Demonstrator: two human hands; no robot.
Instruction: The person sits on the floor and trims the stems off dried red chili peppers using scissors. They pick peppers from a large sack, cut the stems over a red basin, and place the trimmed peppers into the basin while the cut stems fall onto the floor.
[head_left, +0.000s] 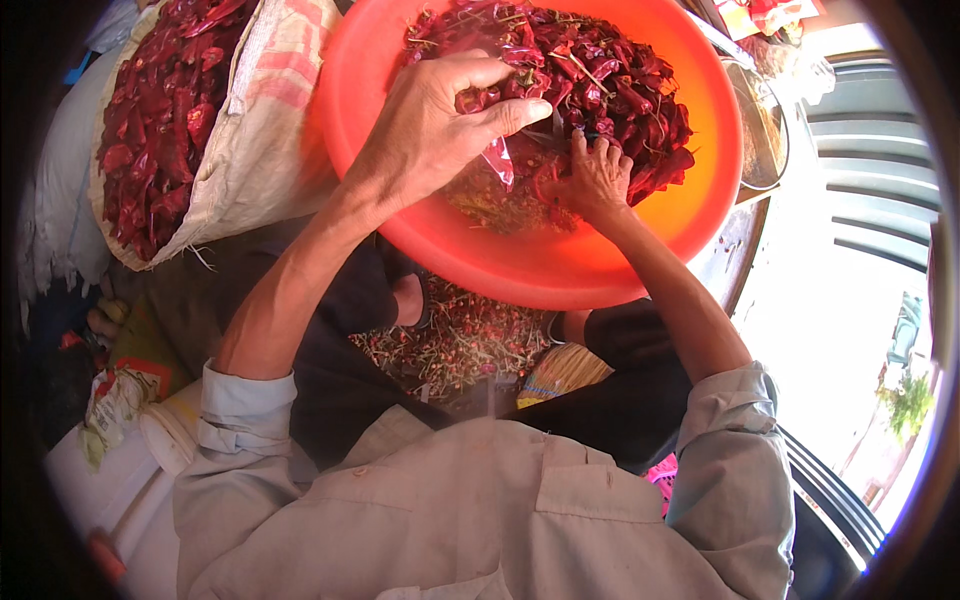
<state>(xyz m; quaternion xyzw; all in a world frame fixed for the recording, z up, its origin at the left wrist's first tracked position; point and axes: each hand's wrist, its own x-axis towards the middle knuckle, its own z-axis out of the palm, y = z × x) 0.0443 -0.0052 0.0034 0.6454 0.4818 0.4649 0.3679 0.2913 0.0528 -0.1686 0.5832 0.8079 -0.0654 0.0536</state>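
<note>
A wide orange-red plastic basin (517, 274) stands before me, with a heap of dried red chili peppers (600, 82) piled toward its far side. Over the basin, my left hand (427, 124) holds a few dried chilies (480, 97) between thumb and fingers; one glossy pod (499, 161) hangs below the thumb. Lower in the basin, my right hand (604, 180) is curled around what look like scissors (553, 129), whose metal blades point toward the left hand. Their handles are mostly hidden. Loose seeds and chili bits (510, 206) cover the basin floor near me.
A woven sack (262, 127) full of cut red chilies (161, 150) leans at the left. Stems and scraps (457, 337) litter the floor between my feet, beside a straw broom head (566, 371). A round sieve-like container (761, 127) sits right of the basin.
</note>
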